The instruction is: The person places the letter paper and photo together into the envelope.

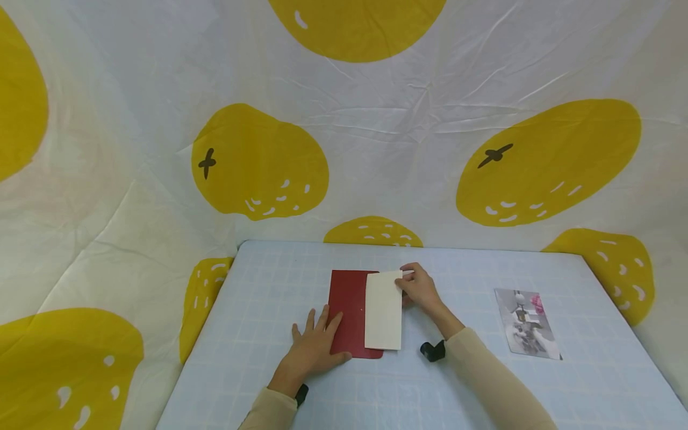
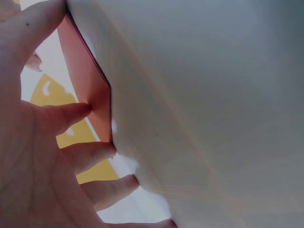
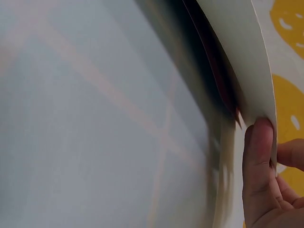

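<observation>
A flat red card lies on the table, and a tall cream paper sheet overlaps its right side. My left hand rests with spread fingers on the red card's lower left; in the left wrist view the thumb and fingertips touch its edge and the cloth. At the sheet's upper right corner, my right hand pinches the paper between thumb and fingers. The right wrist view shows the cream sheet bowed up along this edge, with the red card's dark edge beneath it.
A glossy picture sheet with a grey and pink print lies to the right on the pale blue checked tablecloth. Behind the table hangs a white curtain with large yellow fruit shapes. Black wrist cameras sit by both sleeves.
</observation>
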`<action>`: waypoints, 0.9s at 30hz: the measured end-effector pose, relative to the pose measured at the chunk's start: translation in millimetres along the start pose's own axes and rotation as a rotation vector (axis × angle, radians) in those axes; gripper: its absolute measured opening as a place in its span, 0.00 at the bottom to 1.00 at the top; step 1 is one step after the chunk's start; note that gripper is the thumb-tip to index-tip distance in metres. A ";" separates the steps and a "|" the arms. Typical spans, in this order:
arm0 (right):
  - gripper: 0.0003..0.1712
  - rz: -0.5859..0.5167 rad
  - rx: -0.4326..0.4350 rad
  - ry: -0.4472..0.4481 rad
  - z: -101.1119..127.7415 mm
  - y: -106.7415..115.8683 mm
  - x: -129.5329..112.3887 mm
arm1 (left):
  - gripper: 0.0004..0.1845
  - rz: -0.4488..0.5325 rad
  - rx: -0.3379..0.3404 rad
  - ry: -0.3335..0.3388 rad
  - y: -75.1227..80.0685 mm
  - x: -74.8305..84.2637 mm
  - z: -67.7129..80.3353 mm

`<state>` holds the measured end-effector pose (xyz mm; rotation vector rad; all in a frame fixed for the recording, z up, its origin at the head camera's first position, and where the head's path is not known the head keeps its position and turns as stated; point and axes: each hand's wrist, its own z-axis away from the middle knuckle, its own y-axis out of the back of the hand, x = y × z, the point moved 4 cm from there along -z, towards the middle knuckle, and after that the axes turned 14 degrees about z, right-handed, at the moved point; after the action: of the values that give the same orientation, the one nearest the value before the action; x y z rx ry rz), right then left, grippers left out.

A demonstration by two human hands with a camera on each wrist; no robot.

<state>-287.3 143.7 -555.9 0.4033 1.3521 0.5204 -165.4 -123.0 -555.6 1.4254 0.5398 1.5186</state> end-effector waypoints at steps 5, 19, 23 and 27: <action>0.23 0.001 -0.005 0.013 -0.4 -2.9 1.2 | 0.52 0.004 -0.003 -0.007 0.9 1.0 0.9; 0.23 -0.005 -0.021 0.016 1.6 -13.4 -7.0 | 0.51 -0.005 -0.012 0.003 0.4 0.2 0.2; 0.23 0.011 -0.018 0.019 1.2 -16.3 -8.5 | 0.52 -0.006 -0.012 0.009 -0.9 -0.6 -0.5; 0.23 0.014 -0.018 0.027 1.0 -17.9 -10.3 | 0.52 -0.002 -0.006 0.006 -1.3 -1.6 -1.0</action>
<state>-285.6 123.1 -557.3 0.3920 1.3706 0.5508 -166.0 -123.5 -557.6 1.4152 0.5401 1.5223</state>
